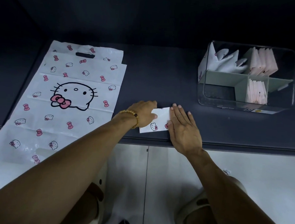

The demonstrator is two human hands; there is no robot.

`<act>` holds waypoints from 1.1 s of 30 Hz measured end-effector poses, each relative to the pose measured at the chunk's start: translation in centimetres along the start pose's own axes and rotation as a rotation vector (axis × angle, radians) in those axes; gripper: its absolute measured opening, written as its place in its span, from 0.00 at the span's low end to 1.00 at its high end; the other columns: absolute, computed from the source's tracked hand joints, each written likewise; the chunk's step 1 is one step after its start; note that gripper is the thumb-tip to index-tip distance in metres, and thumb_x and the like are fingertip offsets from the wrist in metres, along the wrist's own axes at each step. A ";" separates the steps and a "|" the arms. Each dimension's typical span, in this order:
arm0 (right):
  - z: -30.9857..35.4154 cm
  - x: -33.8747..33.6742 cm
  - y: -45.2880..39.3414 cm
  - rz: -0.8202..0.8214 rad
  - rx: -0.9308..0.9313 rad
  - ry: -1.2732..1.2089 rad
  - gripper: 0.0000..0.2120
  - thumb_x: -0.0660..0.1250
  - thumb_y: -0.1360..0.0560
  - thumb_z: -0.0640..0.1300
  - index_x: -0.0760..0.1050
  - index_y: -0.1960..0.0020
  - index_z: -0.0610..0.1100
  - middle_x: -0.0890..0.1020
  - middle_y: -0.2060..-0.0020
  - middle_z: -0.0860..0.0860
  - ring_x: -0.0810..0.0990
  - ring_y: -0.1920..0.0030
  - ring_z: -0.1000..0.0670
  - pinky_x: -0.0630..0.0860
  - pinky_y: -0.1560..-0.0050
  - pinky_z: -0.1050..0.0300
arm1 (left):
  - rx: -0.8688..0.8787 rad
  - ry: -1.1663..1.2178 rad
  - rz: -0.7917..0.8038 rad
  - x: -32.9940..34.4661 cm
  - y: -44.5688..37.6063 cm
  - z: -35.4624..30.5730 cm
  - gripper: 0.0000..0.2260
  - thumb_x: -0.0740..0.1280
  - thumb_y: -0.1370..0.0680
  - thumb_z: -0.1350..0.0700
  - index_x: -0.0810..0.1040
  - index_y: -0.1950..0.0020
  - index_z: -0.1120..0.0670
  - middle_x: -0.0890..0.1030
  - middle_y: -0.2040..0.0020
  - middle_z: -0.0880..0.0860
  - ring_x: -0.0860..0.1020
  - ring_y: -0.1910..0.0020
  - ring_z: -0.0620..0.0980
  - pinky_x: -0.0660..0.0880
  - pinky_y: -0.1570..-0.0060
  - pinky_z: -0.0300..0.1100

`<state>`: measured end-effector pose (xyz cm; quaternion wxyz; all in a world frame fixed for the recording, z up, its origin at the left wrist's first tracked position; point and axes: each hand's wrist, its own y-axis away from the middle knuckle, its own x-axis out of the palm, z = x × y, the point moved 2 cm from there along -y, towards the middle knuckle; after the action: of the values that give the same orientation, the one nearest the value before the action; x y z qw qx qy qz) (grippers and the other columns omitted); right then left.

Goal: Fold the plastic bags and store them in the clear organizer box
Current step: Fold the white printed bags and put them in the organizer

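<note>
A small folded white bag (160, 118) with cat faces and pink bows lies near the front edge of the dark table. My left hand (144, 114), with a bead bracelet on its wrist, holds the packet's left side, thumb on top. My right hand (183, 128) lies flat with straight fingers, pressing the packet's right edge. At the left, unfolded bags (71, 91) of the same print lie spread flat in a stack. The clear organizer box (245, 106) stands at the right, with folded white and pink bags in three of its compartments.
The dark table (162, 75) ends in a front edge just below my hands. Grey dividers (229, 76) split the box; its front left compartment holds nothing. Below the edge are a pale tiled floor and my feet in light sandals (194, 213).
</note>
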<state>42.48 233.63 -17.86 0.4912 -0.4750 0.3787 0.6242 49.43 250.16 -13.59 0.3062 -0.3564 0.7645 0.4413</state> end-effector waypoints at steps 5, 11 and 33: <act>-0.9 -3.6 -0.4 -0.069 0.277 -0.601 0.13 0.53 0.18 0.47 0.75 0.46 0.45 0.81 0.50 0.50 0.77 0.49 0.51 0.73 0.50 0.58 | 0.131 0.461 -0.010 -1.4 0.9 -1.9 0.03 0.65 0.21 0.56 0.71 0.53 0.50 0.77 0.57 0.45 0.75 0.60 0.43 0.69 0.67 0.27; -6.7 -11.0 -0.3 -0.266 0.472 -0.916 0.14 0.62 0.20 0.43 0.77 0.61 0.37 0.78 0.72 0.49 0.71 0.77 0.56 0.68 0.76 0.65 | 0.279 0.667 -0.097 -3.4 -2.5 -9.5 0.06 0.68 0.24 0.58 0.74 0.56 0.48 0.79 0.61 0.44 0.76 0.67 0.34 0.71 0.67 0.27; -17.2 -16.6 -2.2 -0.755 0.658 -0.917 0.12 0.63 0.21 0.43 0.77 0.63 0.45 0.82 0.71 0.52 0.82 0.73 0.53 0.74 0.75 0.64 | 0.222 -0.246 -0.851 -5.2 -13.6 -18.3 0.06 0.67 0.28 0.51 0.81 0.57 0.52 0.79 0.53 0.51 0.72 0.50 0.54 0.63 0.52 0.48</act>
<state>49.48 213.80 -6.39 0.9054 -0.0878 0.1107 0.4004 60.59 230.46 -7.96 0.5853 -0.5487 0.5505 0.2306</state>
